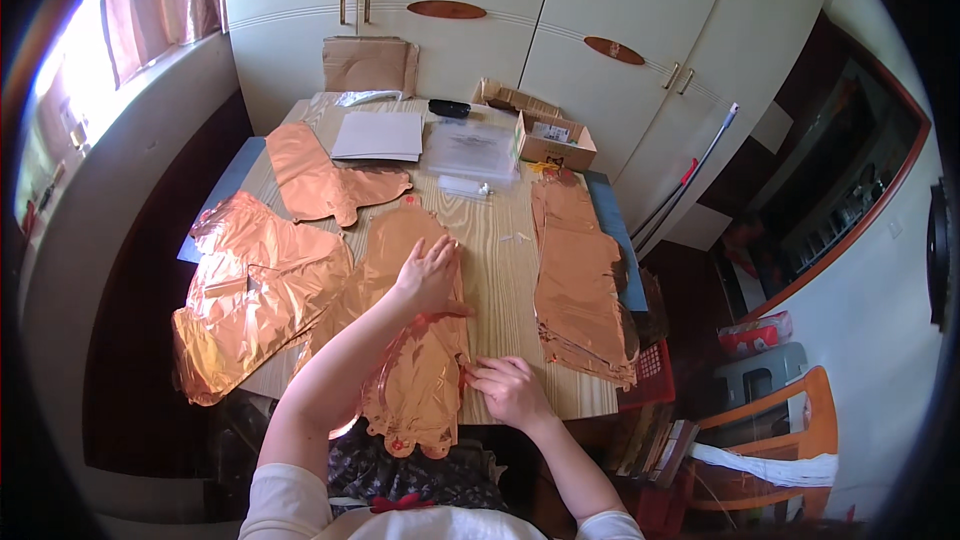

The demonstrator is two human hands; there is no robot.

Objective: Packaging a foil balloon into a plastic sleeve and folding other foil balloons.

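Observation:
A flat copper-coloured foil balloon (415,370) lies in front of me, with its rounded near end hanging past the table's front edge. My left hand (429,272) presses down on its upper part, palm down and fingers stretched out. Lower down, my right hand (512,392) has its fingers drawn together at the balloon's right edge. The fingertips seem to pinch that edge, partly hidden by the hand. To the left, a crumpled pile of shiny copper foil balloons (265,280) spreads to the table's side. A neat stack of flat foil balloons (578,280) lies on the right.
Another copper foil piece (310,175) lies at the back left, beside white sheets (378,135). Clear plastic bags (470,150), a black object (449,108) and a small cardboard box (556,140) stand at the back. A wooden chair (815,430) is at the right.

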